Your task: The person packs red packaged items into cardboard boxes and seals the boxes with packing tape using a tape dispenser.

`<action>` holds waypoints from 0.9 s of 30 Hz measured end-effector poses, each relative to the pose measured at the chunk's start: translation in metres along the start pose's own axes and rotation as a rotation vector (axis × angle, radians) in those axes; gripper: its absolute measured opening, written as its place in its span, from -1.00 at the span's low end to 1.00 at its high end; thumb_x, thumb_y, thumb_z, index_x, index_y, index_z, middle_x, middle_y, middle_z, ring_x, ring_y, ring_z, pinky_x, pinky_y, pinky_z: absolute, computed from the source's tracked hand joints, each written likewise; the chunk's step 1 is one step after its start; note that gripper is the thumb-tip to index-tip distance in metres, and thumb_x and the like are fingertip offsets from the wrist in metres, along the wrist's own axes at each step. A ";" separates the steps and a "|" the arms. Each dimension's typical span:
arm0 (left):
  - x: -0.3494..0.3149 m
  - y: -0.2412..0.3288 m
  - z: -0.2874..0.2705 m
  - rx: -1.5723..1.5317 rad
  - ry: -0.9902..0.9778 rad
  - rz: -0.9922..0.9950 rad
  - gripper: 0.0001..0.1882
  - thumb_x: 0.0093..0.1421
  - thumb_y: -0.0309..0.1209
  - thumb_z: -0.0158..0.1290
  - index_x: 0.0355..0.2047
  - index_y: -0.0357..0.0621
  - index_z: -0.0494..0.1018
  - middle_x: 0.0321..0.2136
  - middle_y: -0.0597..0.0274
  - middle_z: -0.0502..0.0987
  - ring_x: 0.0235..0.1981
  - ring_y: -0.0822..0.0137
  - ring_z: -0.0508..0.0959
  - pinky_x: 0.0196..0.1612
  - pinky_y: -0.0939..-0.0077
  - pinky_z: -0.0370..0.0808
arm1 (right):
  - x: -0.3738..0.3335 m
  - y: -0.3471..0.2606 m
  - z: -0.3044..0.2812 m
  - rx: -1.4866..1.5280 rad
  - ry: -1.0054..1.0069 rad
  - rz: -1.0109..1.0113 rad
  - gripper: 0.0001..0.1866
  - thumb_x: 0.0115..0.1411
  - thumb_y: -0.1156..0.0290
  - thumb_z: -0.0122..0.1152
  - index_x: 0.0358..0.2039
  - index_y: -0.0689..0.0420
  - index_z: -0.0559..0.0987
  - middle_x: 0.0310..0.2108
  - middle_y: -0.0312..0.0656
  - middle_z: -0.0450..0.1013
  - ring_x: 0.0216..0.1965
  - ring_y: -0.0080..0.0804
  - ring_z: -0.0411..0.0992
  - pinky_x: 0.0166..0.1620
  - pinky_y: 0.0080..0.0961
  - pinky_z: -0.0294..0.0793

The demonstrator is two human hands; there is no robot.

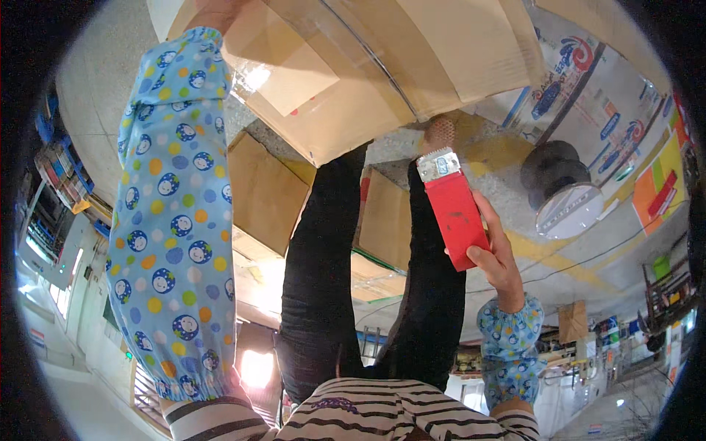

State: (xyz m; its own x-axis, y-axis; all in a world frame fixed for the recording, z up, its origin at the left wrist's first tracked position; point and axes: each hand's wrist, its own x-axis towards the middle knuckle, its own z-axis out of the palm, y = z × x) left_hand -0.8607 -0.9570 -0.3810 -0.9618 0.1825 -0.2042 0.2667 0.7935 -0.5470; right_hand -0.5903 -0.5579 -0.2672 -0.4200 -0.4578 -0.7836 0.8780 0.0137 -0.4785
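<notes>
A large brown cardboard box (382,110) fills the top of the view, with a taped seam running across it and shiny clear tape on its left part. My left hand (213,13) is at the box's upper left edge, mostly cut off by the frame, so its fingers do not show. In my right hand (498,246) is a red tape dispenser (457,217), held up by its lower end. Its toothed metal end points up toward the box's near edge, a little apart from it.
More cardboard boxes (266,189) stand on the floor by my legs. To the right are a black reel with a white disc (566,198) and white printed sacks (588,95). Farther right lie orange and yellow sheets (658,184). Shelves (70,173) line the far left.
</notes>
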 end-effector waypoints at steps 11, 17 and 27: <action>0.002 0.000 0.021 -0.134 -0.014 -0.086 -0.53 0.28 -0.11 -0.17 0.19 0.27 0.16 0.25 -0.05 0.07 0.25 0.01 0.12 0.09 -0.31 0.16 | -0.002 0.046 -0.027 -0.146 0.021 0.012 -0.20 0.09 0.32 0.10 0.30 0.20 0.01 0.25 -0.01 0.10 0.25 -0.24 0.10 0.26 -0.38 0.00; -0.003 0.003 0.029 -0.495 0.393 -0.161 -0.43 0.22 -0.12 -0.02 0.13 -0.17 0.20 0.17 -0.05 0.18 0.18 0.06 0.19 0.11 0.00 0.24 | 0.070 0.067 -0.022 -0.283 0.043 -0.163 -0.24 0.12 0.34 0.08 0.30 0.14 0.03 0.27 -0.01 0.08 0.28 -0.20 0.08 0.27 -0.39 0.00; -0.130 0.134 -0.092 -0.530 0.000 1.196 -0.52 0.01 -0.37 -0.05 -0.03 -0.25 0.43 0.10 0.12 0.34 0.27 0.10 0.10 0.32 0.02 -0.05 | 0.138 0.045 0.027 -0.339 0.281 0.051 -0.24 0.06 0.36 0.05 0.28 0.16 0.04 0.04 0.19 0.27 -0.05 -0.02 0.40 0.01 -0.17 0.36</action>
State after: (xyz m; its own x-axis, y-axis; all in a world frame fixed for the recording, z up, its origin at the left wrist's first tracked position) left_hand -0.7052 -0.8208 -0.3527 -0.1476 0.9292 -0.3387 0.8941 0.2718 0.3560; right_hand -0.6027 -0.6446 -0.3859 -0.4655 -0.1897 -0.8645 0.7940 0.3420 -0.5026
